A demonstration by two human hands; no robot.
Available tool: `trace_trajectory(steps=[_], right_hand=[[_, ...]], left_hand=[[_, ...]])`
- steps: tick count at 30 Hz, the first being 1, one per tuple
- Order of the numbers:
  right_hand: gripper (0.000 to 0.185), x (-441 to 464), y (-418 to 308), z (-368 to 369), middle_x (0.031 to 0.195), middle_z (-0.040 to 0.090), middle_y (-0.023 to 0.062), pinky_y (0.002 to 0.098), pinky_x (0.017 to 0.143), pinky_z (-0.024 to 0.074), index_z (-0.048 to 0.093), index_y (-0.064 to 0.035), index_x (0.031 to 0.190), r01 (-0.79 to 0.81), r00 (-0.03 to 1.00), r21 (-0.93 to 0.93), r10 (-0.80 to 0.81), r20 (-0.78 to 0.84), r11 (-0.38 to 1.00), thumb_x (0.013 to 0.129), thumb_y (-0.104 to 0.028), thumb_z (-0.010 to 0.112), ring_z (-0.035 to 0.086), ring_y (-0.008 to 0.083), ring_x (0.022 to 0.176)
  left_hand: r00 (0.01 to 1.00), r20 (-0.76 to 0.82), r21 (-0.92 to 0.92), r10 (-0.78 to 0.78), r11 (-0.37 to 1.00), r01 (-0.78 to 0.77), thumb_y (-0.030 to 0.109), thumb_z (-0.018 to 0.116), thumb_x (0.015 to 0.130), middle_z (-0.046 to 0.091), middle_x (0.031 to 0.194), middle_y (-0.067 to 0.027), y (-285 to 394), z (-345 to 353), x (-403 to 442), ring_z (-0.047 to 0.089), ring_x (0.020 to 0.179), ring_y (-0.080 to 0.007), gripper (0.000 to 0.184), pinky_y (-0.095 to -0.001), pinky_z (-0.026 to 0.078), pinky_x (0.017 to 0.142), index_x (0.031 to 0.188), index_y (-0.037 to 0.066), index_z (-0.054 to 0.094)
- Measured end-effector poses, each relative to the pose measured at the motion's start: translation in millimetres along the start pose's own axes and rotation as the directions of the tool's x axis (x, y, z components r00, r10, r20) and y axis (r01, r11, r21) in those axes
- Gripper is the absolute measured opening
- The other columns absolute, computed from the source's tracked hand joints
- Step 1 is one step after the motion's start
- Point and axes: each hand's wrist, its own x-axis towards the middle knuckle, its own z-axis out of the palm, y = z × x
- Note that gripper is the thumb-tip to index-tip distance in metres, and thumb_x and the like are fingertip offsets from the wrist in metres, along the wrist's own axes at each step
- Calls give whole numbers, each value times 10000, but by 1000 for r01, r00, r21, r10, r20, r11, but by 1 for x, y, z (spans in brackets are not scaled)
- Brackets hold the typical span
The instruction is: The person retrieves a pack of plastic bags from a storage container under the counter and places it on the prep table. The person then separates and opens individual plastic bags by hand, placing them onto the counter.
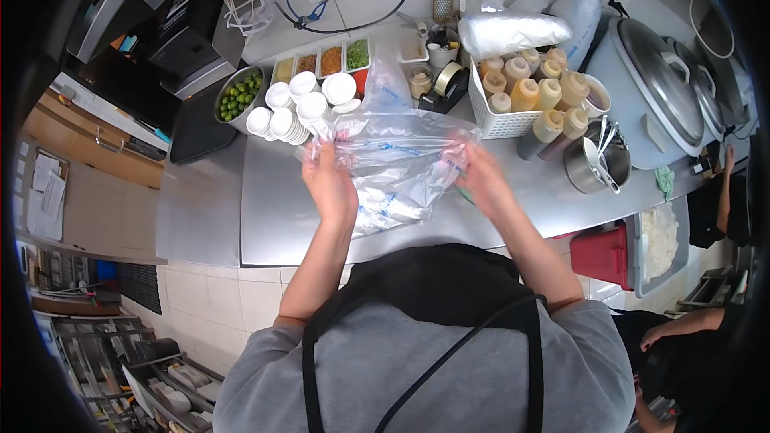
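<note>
Between my hands a clear plastic bag [393, 144] with blue print is stretched above the steel counter [281, 224]. My left hand [330, 183] is closed on the bag's left side, its thumb pointing up. On the other side my right hand [484, 178] grips the bag's right edge, its fingers partly behind the film. White wrapped contents or more bagging [393, 202] show through the lower part; I cannot make out which. Stacks of white lidded cups [313, 106] stand just beyond my left hand. A tape dispenser [446, 85] sits behind the bag.
Green limes [239, 98] fill a metal pot at the left. At the right stand a white basket [505, 123] of sauce bottles, a steel pot [584, 176] with ladles and a large lidded cooker [654, 88]. Other people's arms [682, 327] show at the far right.
</note>
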Motion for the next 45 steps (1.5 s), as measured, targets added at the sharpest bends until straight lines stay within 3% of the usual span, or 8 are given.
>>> trace_trajectory(steps=[11, 16, 24, 26, 29, 32, 35, 45], right_hand=[[50, 7, 10, 20, 768, 570, -16, 184, 641, 383, 579, -38, 814, 344, 919, -136, -363, -155, 929, 779, -73, 586, 485, 34, 684], [75, 6, 5, 31, 754, 580, -12, 188, 597, 394, 590, -21, 839, 368, 919, -246, -391, -49, 896, 766, -29, 574, 490, 37, 640], [93, 5, 11, 37, 798, 605, 42, 227, 657, 429, 595, -4, 852, 314, 949, -392, -300, 99, 865, 765, -18, 568, 542, 94, 673], [128, 0, 13, 40, 872, 601, 44, 254, 720, 431, 595, -27, 893, 568, 788, -780, -445, 424, 262, 784, -11, 530, 559, 118, 763], [174, -6, 20, 53, 857, 571, 30, 275, 738, 424, 570, -49, 954, 666, 711, -701, -501, 494, 254, 806, -13, 487, 544, 138, 791], [244, -14, -4, 66, 875, 557, 53, 277, 758, 420, 518, -51, 1066, 302, 945, -343, -231, 233, 890, 829, -47, 456, 537, 156, 819], [262, 8, -31, 52, 900, 554, 53, 269, 780, 412, 488, -21, 1094, -46, 935, 352, -84, 345, 935, 844, -88, 449, 532, 148, 819], [233, 154, 38, -5, 1000, 553, 116, 276, 786, 422, 529, 61, 1005, -20, 986, 26, 16, 163, 999, 812, -22, 427, 529, 181, 913]], left_hand=[[733, 667, -370, -135, 793, 483, 391, 411, 847, 539, 986, -169, 38, -10, -19, 533, 890, -271, 460, -377, 438, 765, 1068, -10, 452], [801, 509, -451, -315, 695, 559, 518, 455, 766, 462, 1141, -134, -8, -47, -14, 439, 1053, -288, 634, -457, 373, 873, 1199, 59, 390], [712, 608, 256, -351, 936, 242, 310, 422, 845, 456, 1141, -102, -49, -50, -30, 459, 1025, -183, 453, -318, 395, 850, 1181, 9, 374], [620, 678, 291, -395, 919, 266, 263, 429, 849, 456, 1123, -78, -73, -43, -16, 461, 981, -147, 431, -287, 411, 781, 1191, 9, 367], [623, 620, 302, -476, 878, 371, 219, 484, 824, 485, 1034, -45, -65, -40, -17, 468, 870, -109, 369, -256, 409, 693, 1133, 27, 420], [777, 406, 273, -481, 875, 399, 190, 583, 771, 548, 874, -17, -10, -19, -27, 494, 702, -74, 263, -217, 391, 618, 995, 59, 542], [695, 317, -52, -646, 719, 693, 210, 528, 799, 578, 859, -69, 40, 7, 5, 554, 721, -143, 223, -277, 451, 648, 957, 54, 545], [833, 123, -61, -539, 834, 549, -11, 385, 790, 570, 850, -112, -133, -52, 112, 560, 750, -177, 176, -280, 473, 680, 909, -61, 504]])
